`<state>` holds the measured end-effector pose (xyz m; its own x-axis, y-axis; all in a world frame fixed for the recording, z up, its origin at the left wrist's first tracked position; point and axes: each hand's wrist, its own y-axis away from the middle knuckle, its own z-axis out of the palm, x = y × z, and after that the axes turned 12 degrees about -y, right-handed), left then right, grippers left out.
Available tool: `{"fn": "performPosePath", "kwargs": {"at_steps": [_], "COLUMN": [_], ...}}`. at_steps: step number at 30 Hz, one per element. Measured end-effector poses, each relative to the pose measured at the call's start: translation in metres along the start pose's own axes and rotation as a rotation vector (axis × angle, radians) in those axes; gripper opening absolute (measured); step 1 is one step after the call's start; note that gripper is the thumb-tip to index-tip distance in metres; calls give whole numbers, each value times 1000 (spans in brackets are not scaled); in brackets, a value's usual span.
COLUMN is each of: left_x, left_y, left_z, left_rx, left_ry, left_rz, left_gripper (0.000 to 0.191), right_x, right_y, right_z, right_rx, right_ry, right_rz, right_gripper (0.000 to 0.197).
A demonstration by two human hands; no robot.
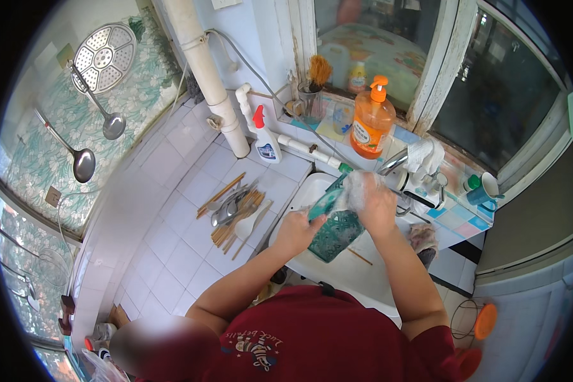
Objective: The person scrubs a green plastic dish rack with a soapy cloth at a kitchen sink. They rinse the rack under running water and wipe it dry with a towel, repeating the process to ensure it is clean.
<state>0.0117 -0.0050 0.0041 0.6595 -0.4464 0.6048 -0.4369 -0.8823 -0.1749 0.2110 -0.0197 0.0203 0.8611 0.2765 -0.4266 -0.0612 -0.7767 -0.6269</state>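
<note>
A green perforated plastic container (pixel 336 236), wet and soapy, is held tilted over the white sink basin (pixel 348 274). My left hand (pixel 297 231) grips its left rim, the thumb lying over the edge. My right hand (pixel 376 203) is closed around a foamy white scrubber (pixel 355 191) and presses it against the far end of the container. Suds cover part of the green plastic there. The fingers of my right hand are partly hidden by the foam. Below the container, a single chopstick (pixel 360 257) lies in the basin.
Chopsticks, metal spoons (pixel 229 210) and a white rice spoon (pixel 248 225) lie on the tiled counter (pixel 184 243) at left. Behind the sink stand a spray bottle (pixel 267 145), an orange pump bottle (pixel 370 124) and a faucet (pixel 394 162). A teal mug (pixel 480 193) stands right.
</note>
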Motion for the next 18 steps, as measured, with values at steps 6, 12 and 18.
{"fn": "performPosePath", "kwargs": {"at_steps": [6, 12, 18], "left_x": [-10, -8, -52], "left_y": [-8, -8, -14], "left_z": [4, 3, 23], "left_rx": [50, 4, 89], "left_ry": [305, 452, 659], "left_rz": [-137, -320, -376], "left_gripper": [28, 19, 24], "right_x": [-32, -19, -38], "right_y": [30, 1, 9], "right_z": [28, 24, 31], "right_rx": [15, -46, 5], "right_ry": [-146, -31, -58], "right_rz": [-165, 61, -149], "right_gripper": [35, 36, 36]}}
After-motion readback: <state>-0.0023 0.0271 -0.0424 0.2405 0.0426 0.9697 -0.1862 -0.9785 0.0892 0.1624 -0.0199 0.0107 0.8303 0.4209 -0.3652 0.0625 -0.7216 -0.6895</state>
